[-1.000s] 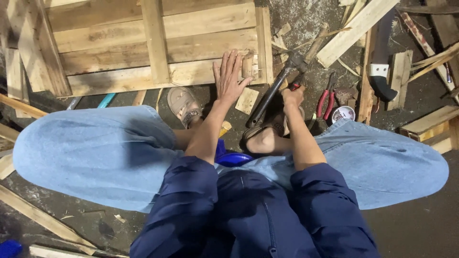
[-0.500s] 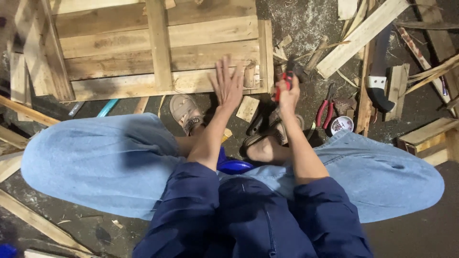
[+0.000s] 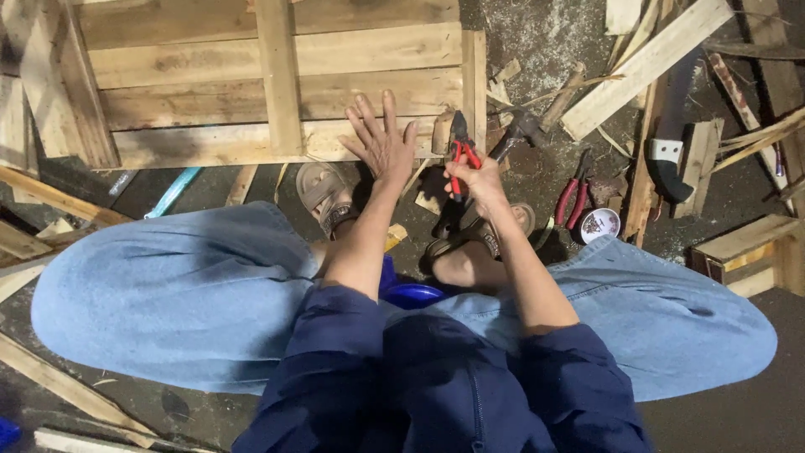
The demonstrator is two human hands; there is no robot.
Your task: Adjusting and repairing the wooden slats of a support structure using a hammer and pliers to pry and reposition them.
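Note:
My left hand (image 3: pixel 381 141) lies flat with fingers spread on the front board of a wooden pallet (image 3: pixel 218 92), near its right corner. My right hand (image 3: pixel 485 186) grips red-handled pliers (image 3: pixel 458 144), their dark jaws pointing up toward the pallet's right end post. A hammer (image 3: pixel 521 130) lies on the floor just beyond that hand. I sit low with knees wide in light blue trousers, and my sandalled feet (image 3: pixel 323 195) rest below the pallet.
A second pair of red-handled pliers (image 3: pixel 573 198) and a small round tin (image 3: pixel 599 225) lie to the right. A dark blade with a wooden handle (image 3: pixel 671 155), loose planks (image 3: pixel 646 63) and offcuts crowd the right side. Wood strips lie at left.
My right hand held the hammer a second ago; the hammer now lies on the floor and that hand grips the red-handled pliers. My left hand stayed on the pallet.

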